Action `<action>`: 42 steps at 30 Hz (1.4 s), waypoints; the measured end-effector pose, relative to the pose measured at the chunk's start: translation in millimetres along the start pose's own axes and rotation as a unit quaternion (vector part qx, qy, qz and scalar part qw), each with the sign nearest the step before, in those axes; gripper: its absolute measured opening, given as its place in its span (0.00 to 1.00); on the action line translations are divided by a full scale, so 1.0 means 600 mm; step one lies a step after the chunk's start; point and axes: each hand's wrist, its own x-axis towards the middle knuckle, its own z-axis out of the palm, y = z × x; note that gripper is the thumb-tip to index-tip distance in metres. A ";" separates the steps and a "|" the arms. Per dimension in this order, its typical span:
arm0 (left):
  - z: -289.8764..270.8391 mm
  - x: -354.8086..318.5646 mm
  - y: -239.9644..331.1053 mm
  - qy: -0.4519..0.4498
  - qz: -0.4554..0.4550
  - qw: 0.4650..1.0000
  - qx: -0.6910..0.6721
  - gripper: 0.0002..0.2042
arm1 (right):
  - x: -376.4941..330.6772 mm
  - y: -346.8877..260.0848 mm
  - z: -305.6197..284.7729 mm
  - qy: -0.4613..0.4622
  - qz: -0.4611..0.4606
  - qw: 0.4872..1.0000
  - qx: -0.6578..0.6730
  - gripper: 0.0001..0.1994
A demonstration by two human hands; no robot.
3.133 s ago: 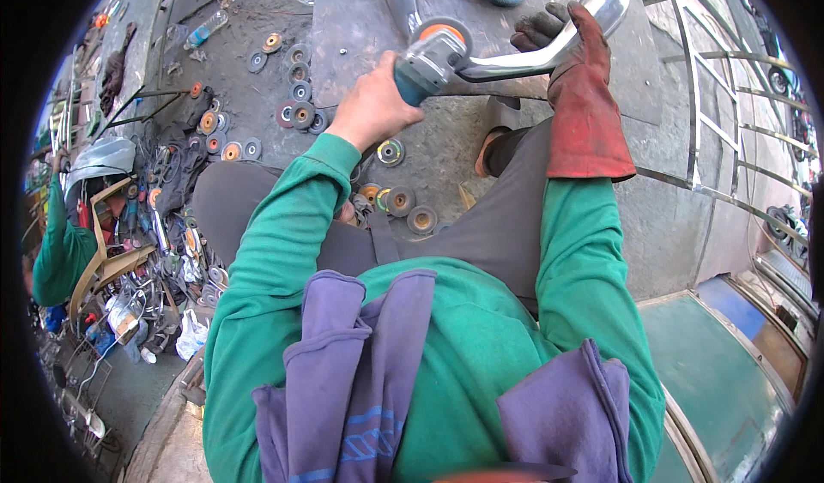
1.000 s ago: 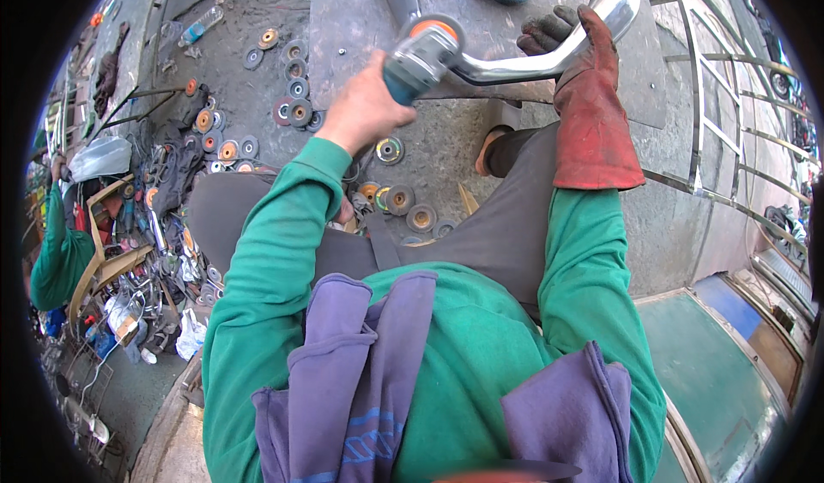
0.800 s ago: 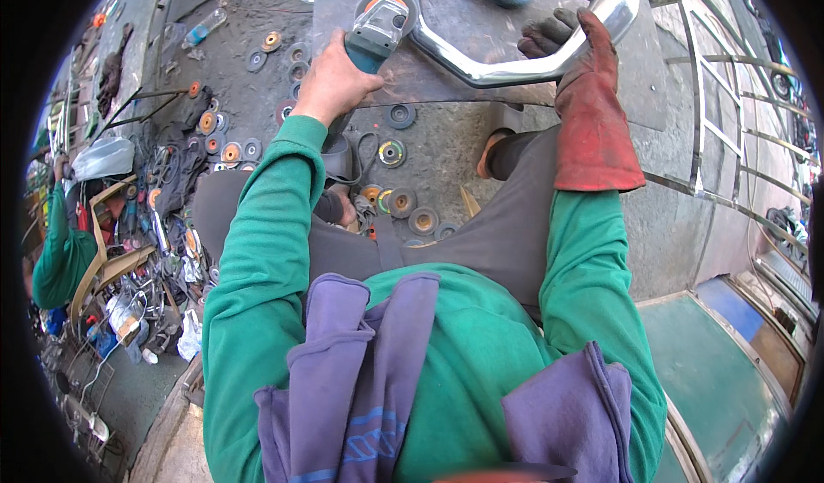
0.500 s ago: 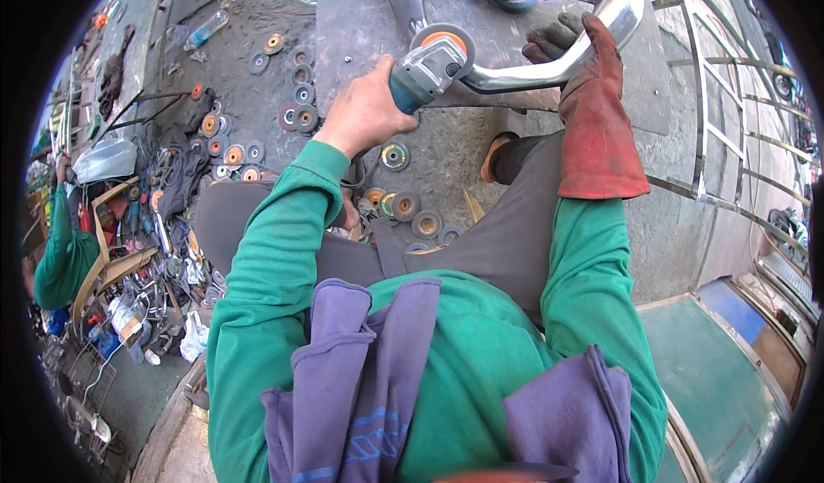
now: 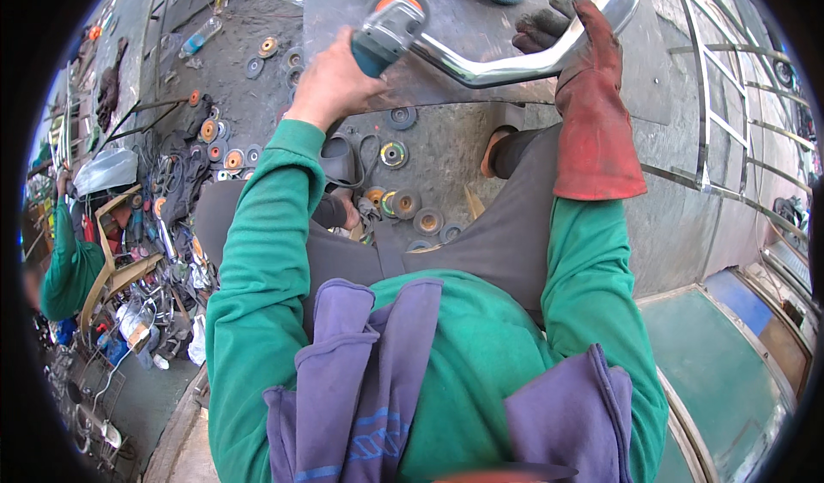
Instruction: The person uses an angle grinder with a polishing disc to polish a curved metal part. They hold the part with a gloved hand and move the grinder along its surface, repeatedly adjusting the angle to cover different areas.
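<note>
Sleeve (image 5: 69,264) of another person, green, seen at far left beside scrap heap (image 5: 176,264); grinding discs (image 5: 209,130) strewn on ground; angle grinder (image 5: 382,41) gripped in bare left hand (image 5: 330,80), fingers wrapped round body; disc held over left bend of shiny tube (image 5: 498,73), contact not clear; tube placed above dark board (image 5: 481,28), right side held in red-gloved right hand (image 5: 592,97), fingers curled about it; metal frame (image 5: 702,80) seen farther right
</note>
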 end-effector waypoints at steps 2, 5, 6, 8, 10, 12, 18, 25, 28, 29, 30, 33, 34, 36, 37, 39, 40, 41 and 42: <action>-0.008 0.004 -0.002 0.017 -0.016 1.000 0.013 0.45 | -0.004 -0.007 0.020 0.047 -0.043 0.997 -0.050 0.34; -0.013 0.003 -0.008 0.042 -0.003 0.999 0.014 0.45 | -0.015 -0.022 0.037 0.036 -0.008 0.998 -0.058 0.34; -0.011 0.001 -0.010 0.046 0.010 0.999 0.005 0.44 | -0.019 -0.024 0.039 0.038 -0.004 0.998 -0.053 0.34; -0.005 0.000 -0.013 0.047 0.026 0.999 -0.003 0.44 | -0.024 -0.022 0.036 0.045 0.002 0.998 -0.045 0.34; -0.001 0.003 -0.015 0.039 0.027 0.999 0.000 0.44 | -0.027 -0.020 0.025 -0.051 -0.005 0.999 -0.010 0.34; -0.001 0.008 -0.016 0.052 -0.005 0.999 -0.003 0.46 | -0.026 -0.015 0.017 -0.101 -0.011 0.995 0.004 0.33; -0.009 0.004 -0.019 0.039 0.013 0.999 0.011 0.46 | -0.032 -0.018 0.025 -0.090 -0.025 0.995 -0.021 0.32; -0.011 0.001 -0.008 0.048 -0.007 0.999 0.004 0.45 | -0.040 -0.028 0.042 -0.042 0.025 0.998 -0.030 0.32; -0.012 0.002 -0.009 0.050 0.001 0.999 0.007 0.46 | -0.047 -0.026 0.042 -0.102 -0.025 0.994 -0.012 0.31; -0.013 0.004 -0.010 0.045 -0.008 0.999 -0.001 0.46 | -0.048 -0.026 0.042 -0.146 -0.064 0.987 -0.003 0.31; -0.012 0.004 -0.011 0.050 -0.011 0.999 -0.013 0.47 | -0.049 -0.026 0.042 -0.099 -0.033 0.994 -0.020 0.31; -0.008 0.001 -0.015 0.044 0.011 0.999 0.011 0.47 | -0.035 -0.027 0.049 -0.019 0.026 0.999 -0.042 0.31; -0.007 -0.001 -0.016 0.042 0.012 0.999 0.002 0.46 | -0.030 -0.027 0.049 -0.031 0.023 0.999 -0.032 0.31; -0.003 -0.007 -0.017 0.029 0.004 1.000 -0.002 0.45 | -0.025 -0.025 0.039 -0.051 0.018 0.998 -0.014 0.31; -0.004 -0.008 -0.018 0.033 -0.004 0.999 -0.008 0.44 | -0.023 -0.024 0.032 -0.059 0.016 0.998 -0.006 0.31; -0.005 -0.011 -0.021 0.033 -0.019 0.999 -0.017 0.43 | -0.018 -0.020 0.019 -0.053 0.020 0.998 0.006 0.30; -0.006 -0.013 -0.022 0.016 -0.022 0.999 -0.019 0.43 | -0.014 -0.019 0.016 -0.075 0.015 0.997 0.017 0.29; -0.007 -0.016 -0.024 0.016 -0.019 1.000 -0.019 0.42 | -0.010 -0.017 0.014 -0.071 0.014 0.997 0.025 0.27; -0.004 -0.022 -0.025 0.011 -0.022 0.999 -0.020 0.40 | -0.011 -0.014 0.012 -0.082 0.002 0.996 0.039 0.27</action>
